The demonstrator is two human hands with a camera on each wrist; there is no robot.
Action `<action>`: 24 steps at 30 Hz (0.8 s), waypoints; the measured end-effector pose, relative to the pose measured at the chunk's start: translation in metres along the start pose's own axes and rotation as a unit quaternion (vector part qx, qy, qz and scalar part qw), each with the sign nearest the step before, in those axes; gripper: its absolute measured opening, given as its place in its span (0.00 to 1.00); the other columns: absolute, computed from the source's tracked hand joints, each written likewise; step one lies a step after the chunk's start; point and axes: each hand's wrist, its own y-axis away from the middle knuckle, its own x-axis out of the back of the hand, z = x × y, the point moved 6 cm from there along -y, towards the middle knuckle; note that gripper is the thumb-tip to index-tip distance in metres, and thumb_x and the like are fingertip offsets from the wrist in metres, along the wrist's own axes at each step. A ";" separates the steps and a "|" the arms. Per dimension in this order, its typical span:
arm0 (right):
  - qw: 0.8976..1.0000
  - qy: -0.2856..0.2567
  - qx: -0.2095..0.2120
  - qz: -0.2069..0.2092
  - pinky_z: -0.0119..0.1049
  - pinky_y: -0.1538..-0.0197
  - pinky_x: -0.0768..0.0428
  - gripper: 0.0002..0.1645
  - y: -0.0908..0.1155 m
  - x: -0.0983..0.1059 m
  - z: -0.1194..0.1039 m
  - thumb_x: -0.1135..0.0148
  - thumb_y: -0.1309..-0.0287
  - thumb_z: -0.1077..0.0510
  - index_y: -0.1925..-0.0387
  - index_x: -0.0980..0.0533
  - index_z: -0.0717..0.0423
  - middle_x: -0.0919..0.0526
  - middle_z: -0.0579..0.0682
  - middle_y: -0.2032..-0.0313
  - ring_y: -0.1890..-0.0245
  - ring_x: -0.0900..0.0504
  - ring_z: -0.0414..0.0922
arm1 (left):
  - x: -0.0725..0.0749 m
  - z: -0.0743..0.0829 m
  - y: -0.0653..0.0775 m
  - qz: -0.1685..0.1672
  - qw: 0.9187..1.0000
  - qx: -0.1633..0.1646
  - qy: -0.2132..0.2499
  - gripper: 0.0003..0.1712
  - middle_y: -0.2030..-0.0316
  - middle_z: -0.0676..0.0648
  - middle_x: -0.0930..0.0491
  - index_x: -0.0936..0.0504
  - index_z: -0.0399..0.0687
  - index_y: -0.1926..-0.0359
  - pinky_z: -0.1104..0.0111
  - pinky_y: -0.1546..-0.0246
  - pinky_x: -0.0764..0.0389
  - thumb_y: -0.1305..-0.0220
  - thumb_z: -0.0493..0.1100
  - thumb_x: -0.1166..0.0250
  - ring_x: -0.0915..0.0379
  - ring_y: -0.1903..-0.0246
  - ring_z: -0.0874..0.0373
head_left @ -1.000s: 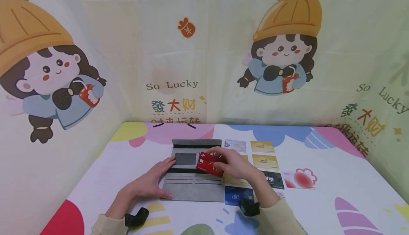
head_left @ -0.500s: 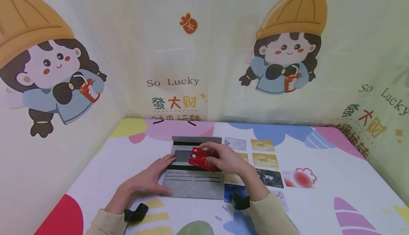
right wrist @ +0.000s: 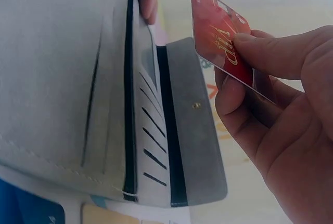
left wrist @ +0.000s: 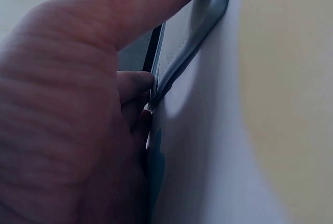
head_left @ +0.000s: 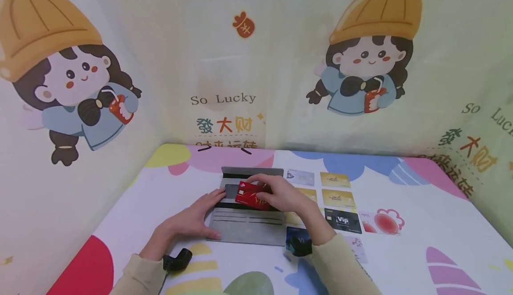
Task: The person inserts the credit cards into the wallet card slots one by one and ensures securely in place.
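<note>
A grey wallet [head_left: 248,235] lies unfolded on the table, showing card slots and a dark window pocket [head_left: 230,191]. My left hand [head_left: 190,220] rests along its left side, thumb at the near corner and fingers stretched to the window pocket. Above the wallet's upper half, my right hand [head_left: 287,194] pinches a red VIP card [head_left: 246,192] between thumb and fingers. In the right wrist view the red card [right wrist: 216,31] is tilted and apart from the row of slots [right wrist: 153,135]. The left wrist view shows my thumb [left wrist: 140,5] over the wallet's edge [left wrist: 192,47].
Right of the wallet lie several cards in rows: a silver card [head_left: 300,178], gold cards [head_left: 335,180], a black VIP card [head_left: 342,220], a pink-red flower card [head_left: 380,222] and a blue card [head_left: 294,234] partly under my right wrist.
My right hand has carried the red card a little leftward and up over the wallet, toward the window pocket. My left hand keeps its place. The head view has shifted slightly.
</note>
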 end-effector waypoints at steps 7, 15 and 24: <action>1.000 0.008 0.004 -0.008 0.39 0.51 0.18 0.27 -0.010 -0.005 0.000 0.34 0.35 0.62 0.36 0.25 0.45 0.18 0.48 0.50 0.53 0.21 0.45 | -0.001 -0.002 -0.001 -0.001 1.000 0.016 0.001 0.64 0.21 0.44 0.51 0.45 0.47 0.21 0.37 0.31 0.50 0.51 0.64 0.24 0.59 0.25 0.39; 1.000 -0.004 -0.004 -0.022 0.39 0.50 0.18 0.26 -0.014 -0.013 -0.002 0.35 0.34 0.63 0.36 0.25 0.44 0.18 0.48 0.50 0.53 0.21 0.45 | 0.001 -0.001 0.001 -0.005 1.000 0.003 0.007 0.64 0.21 0.44 0.52 0.46 0.47 0.21 0.37 0.31 0.48 0.51 0.64 0.24 0.58 0.25 0.40; 1.000 -0.005 -0.009 -0.028 0.41 0.47 0.19 0.26 -0.016 -0.021 0.000 0.36 0.33 0.63 0.35 0.25 0.46 0.20 0.48 0.45 0.51 0.21 0.46 | 0.000 -0.001 -0.001 0.000 1.000 0.004 0.018 0.64 0.21 0.46 0.52 0.45 0.47 0.21 0.37 0.31 0.49 0.51 0.62 0.23 0.59 0.24 0.41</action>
